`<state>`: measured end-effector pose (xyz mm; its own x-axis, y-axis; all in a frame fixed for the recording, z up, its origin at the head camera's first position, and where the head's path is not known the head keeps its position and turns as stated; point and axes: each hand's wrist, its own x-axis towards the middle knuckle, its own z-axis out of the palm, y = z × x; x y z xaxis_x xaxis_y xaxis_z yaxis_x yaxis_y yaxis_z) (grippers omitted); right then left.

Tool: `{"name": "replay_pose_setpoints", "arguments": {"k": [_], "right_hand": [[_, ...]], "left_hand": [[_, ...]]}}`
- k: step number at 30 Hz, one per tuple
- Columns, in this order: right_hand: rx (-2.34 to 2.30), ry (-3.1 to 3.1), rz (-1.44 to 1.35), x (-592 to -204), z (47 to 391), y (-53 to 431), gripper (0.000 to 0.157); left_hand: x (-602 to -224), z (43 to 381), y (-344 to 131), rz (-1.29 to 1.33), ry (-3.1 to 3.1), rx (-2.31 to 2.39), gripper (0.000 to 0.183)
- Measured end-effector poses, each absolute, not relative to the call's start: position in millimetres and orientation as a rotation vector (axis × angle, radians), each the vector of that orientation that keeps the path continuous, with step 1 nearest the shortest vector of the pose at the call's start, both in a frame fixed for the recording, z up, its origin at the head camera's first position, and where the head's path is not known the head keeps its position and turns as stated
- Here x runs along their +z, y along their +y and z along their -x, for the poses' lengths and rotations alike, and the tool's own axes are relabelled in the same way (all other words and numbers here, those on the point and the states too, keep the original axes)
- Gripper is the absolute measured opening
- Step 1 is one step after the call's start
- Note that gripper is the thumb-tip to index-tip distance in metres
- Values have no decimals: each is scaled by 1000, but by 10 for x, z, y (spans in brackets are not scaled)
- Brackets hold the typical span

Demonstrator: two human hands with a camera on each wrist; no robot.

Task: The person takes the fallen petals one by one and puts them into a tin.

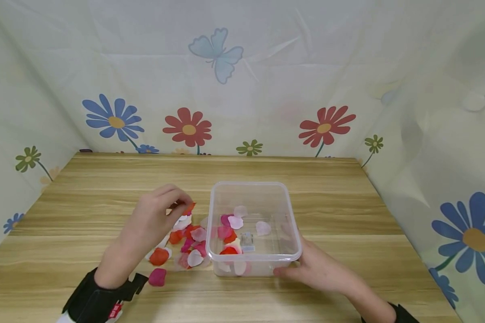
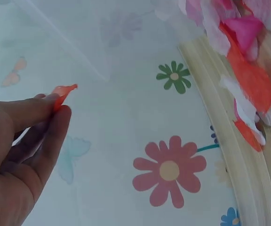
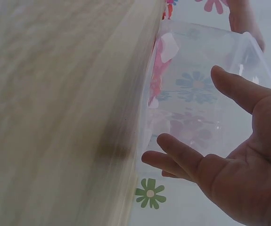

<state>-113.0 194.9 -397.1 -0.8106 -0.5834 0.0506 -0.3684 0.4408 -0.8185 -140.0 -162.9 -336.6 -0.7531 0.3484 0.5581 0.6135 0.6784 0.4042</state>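
Note:
My left hand (image 1: 158, 211) pinches an orange-red petal (image 2: 62, 92) between thumb and fingertips. It is raised over a loose pile of artificial flower petals (image 1: 195, 246) in red, pink and white, left of a clear plastic box (image 1: 253, 257). The lidless box stands upright on the table, with several petals (image 1: 235, 222) inside, mostly toward its left side. At the box's near right corner is my right hand (image 1: 311, 264), its thumb in front and its fingers along the right side, partly hidden in the head view. The right wrist view shows these fingers extended and spread beside the wall.
A wood-grain table (image 1: 327, 197) runs back to a pale curtain (image 1: 266, 98) printed with flowers and a butterfly. The same cloth rises at both sides. A single magenta petal (image 1: 157, 277) lies near the left wrist, at the front of the pile.

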Motion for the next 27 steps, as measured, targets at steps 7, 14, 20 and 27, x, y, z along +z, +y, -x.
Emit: {"name": "replay_pose_setpoints", "arguments": {"k": [7,14,20,27], "right_hand": [[-1297,2469,828,-3974,1130,1948,103],[-1300,2468,848,-3968,1126,1949,98],[-1313,2457,840,-3956,1125,1947,97],[-1333,2436,851,-3964,1127,1946,98]], "left_hand": [[-3338,1332,-1478,807,-2351,-859,27],[-3337,1286,-1361,878,-2268,-953,30],[-3339,1261,-1259,970,-2234,-999,28],[-3393,1258,-1192,1062,-2296,-1009,31]]}}
